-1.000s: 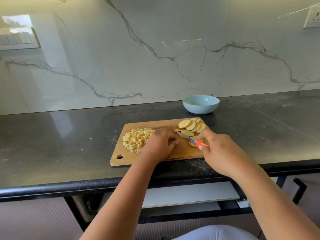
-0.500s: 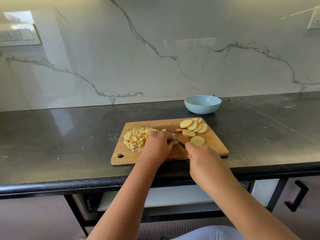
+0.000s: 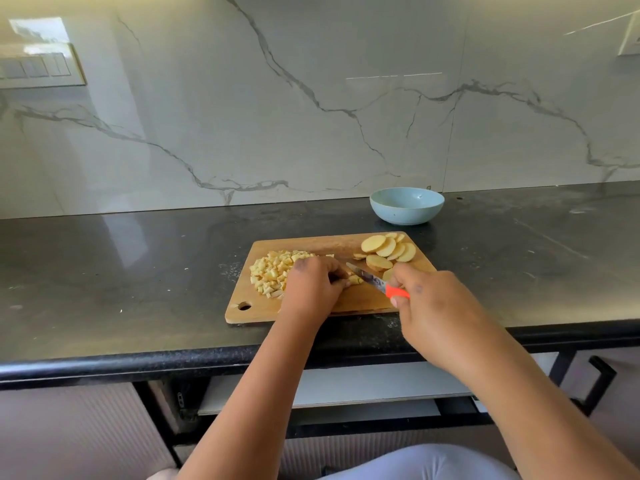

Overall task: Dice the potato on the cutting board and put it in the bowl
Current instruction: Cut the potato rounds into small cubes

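Observation:
A wooden cutting board (image 3: pixel 360 304) lies near the front edge of the black counter. A heap of diced potato (image 3: pixel 272 270) covers its left part. Round potato slices (image 3: pixel 388 249) are fanned out at its back right. My left hand (image 3: pixel 313 287) curls over small potato pieces (image 3: pixel 355 279) at the board's middle. My right hand (image 3: pixel 429 303) grips a knife (image 3: pixel 375 281) by its orange handle, blade pointing left toward those pieces. A light blue bowl (image 3: pixel 407 205) stands behind the board by the wall, with nothing visible inside.
The black counter (image 3: pixel 121 271) spreads wide to the left and right of the board. A marble wall rises behind it. Switch plates sit on the wall at far left (image 3: pixel 38 65) and top right. Below the counter edge is a drawer front and a dark handle (image 3: pixel 602 382).
My right hand swung from the board's middle back to the right, and the knife's orange handle shows again. My left hand stays over the pieces. One loose slice is now partly hidden by my right hand.

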Motion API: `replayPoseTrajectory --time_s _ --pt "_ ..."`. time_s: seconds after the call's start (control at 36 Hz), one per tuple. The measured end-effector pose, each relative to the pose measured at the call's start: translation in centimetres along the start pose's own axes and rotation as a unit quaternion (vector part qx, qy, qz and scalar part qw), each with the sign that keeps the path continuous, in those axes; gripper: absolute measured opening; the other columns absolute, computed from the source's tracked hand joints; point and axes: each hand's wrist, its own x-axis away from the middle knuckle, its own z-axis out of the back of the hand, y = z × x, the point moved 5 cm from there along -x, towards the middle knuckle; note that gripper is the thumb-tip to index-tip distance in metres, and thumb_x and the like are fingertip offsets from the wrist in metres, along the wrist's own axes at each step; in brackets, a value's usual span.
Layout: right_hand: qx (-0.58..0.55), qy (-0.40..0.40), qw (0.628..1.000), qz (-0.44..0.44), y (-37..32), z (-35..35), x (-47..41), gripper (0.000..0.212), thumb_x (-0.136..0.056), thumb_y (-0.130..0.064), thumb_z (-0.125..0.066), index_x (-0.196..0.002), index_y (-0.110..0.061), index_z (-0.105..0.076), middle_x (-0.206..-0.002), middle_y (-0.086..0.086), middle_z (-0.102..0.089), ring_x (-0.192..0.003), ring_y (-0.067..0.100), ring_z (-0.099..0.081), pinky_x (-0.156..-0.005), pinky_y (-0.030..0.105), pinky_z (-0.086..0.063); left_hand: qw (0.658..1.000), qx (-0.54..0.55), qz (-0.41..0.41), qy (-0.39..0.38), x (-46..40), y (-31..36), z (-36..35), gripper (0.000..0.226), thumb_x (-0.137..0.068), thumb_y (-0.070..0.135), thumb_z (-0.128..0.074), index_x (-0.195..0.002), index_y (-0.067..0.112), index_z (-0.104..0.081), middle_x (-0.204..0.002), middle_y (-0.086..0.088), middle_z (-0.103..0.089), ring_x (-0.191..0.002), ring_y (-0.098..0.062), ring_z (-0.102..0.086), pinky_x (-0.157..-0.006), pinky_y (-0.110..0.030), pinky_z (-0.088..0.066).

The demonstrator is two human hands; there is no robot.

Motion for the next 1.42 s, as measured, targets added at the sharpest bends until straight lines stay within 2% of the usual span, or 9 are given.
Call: replayPoseTrajectory --time_s 0.28,0.5,0.72,0.86,0.94,1.11,1.22,1.33,1.42 --pt "0.027 -0.024 0.999 -0.026 -0.9 -3.5 -1.1 0.021 -0.094 -0.003 -0.046 -0.099 -0.022 -0.04 -0.073 -0.002 -0.05 -0.063 0.013 -0.054 -0.049 0.027 -0.042 1.0 -0.009 -0.013 -0.015 -0.2 0.1 -0.3 0.012 -0.088 0.017 -0.068 -0.096 0.014 -0.077 -0.092 0.0 -0.073 -0.089 -0.015 -0.062 -0.079 -0.022 -0.047" --pt "-0.031 -0.088 0.993 -0.079 3.1 0.5 -0.7 0.007 -0.095 -0.026 -0.058 -0.091 -0.031 -0.059 -0.094 -0.006 -0.054 -0.072 0.007 -0.052 -0.054 0.021 -0.037 1.0 0.012 -0.006 -0.012 -0.1 0.0 -0.2 0.006 -0.087 0.019 -0.071 -0.09 0.014 -0.075 -0.089 0.001 -0.072 -0.082 -0.008 -0.056 -0.075 -0.016 -0.039" --pt "-0.182 -0.138 0.969 -0.091 7.1 2.1 -1.0 0.006 -0.095 -0.027 -0.06 -0.091 -0.029 -0.064 -0.055 -0.005 -0.057 -0.044 0.01 -0.038 -0.046 0.024 -0.031 0.999 0.009 -0.037 -0.002 0.1 0.1 -0.4 0.007 -0.084 0.012 -0.072 -0.083 0.013 -0.065 -0.08 0.004 -0.065 -0.074 -0.011 -0.055 -0.061 -0.01 -0.035" --pt "-0.241 -0.085 0.961 -0.104 8.0 2.0 -1.7 0.007 -0.095 -0.028 -0.059 -0.09 -0.026 -0.063 -0.055 -0.003 -0.059 -0.052 0.017 -0.04 -0.047 0.028 -0.032 0.998 0.011 -0.056 0.024 0.0 0.1 -0.3 0.017 -0.083 0.016 -0.073 -0.087 0.014 -0.056 -0.085 0.002 -0.058 -0.075 -0.013 -0.05 -0.065 -0.019 -0.034" --pt "-0.256 -0.083 0.957 -0.109 7.6 1.3 -2.1 0.007 -0.096 -0.027 -0.057 -0.091 -0.025 -0.062 -0.057 -0.002 -0.059 -0.052 0.017 -0.04 -0.046 0.028 -0.032 0.994 0.017 -0.1 0.033 0.3 1.0 -0.2 0.035 -0.078 0.038 -0.078 -0.1 0.019 -0.058 -0.097 0.009 -0.056 -0.087 -0.008 -0.048 -0.075 -0.014 -0.037" --pt "-0.196 -0.042 0.975 -0.097 7.1 1.1 -2.4 0.007 -0.097 -0.03 -0.055 -0.091 -0.028 -0.059 -0.063 -0.003 -0.063 -0.04 0.001 -0.042 -0.049 0.022 -0.033 0.987 -0.058 -0.138 -0.052 0.0 2.7 -2.0 0.046 -0.08 0.058 -0.068 -0.111 0.024 -0.064 -0.12 0.005 -0.058 -0.117 -0.017 -0.044 -0.098 -0.033 -0.043" --pt "-0.172 -0.048 0.979 -0.095 6.7 0.8 -2.4 0.006 -0.097 -0.031 -0.054 -0.093 -0.03 -0.059 -0.074 -0.003 -0.066 -0.051 0.007 -0.049 -0.05 0.023 -0.035 0.982 -0.085 -0.085 -0.145 -0.8 2.2 -3.4 0.042 -0.093 0.051 -0.055 -0.118 0.018 -0.06 -0.128 -0.001 -0.053 -0.123 -0.021 -0.043 -0.102 -0.035 -0.04" --pt "-0.146 -0.048 0.984 -0.089 6.3 0.6 -2.5 0.004 -0.097 -0.032 -0.054 -0.095 -0.031 -0.057 -0.081 -0.002 -0.064 -0.061 0.014 -0.055 -0.052 0.026 -0.04 0.986 -0.092 -0.079 -0.113 -1.6 2.1 -2.6 0.018 -0.098 0.024 -0.053 -0.111 0.015 -0.062 -0.121 -0.003 -0.058 -0.112 -0.02 -0.053 -0.092 -0.028 -0.042" --pt "-0.141 -0.058 0.985 -0.087 6.1 0.3 -2.5 0.004 -0.097 -0.032 -0.054 -0.097 -0.03 -0.057 -0.081 -0.001 -0.064 -0.068 0.017 -0.06 -0.058 0.029 -0.045 0.988 -0.12 -0.053 -0.085 -2.0 1.1 -1.9 0.022 -0.099 0.02 -0.049 -0.118 0.017 -0.061 -0.118 -0.004 -0.06 -0.107 -0.021 -0.054 -0.088 -0.032 -0.049"
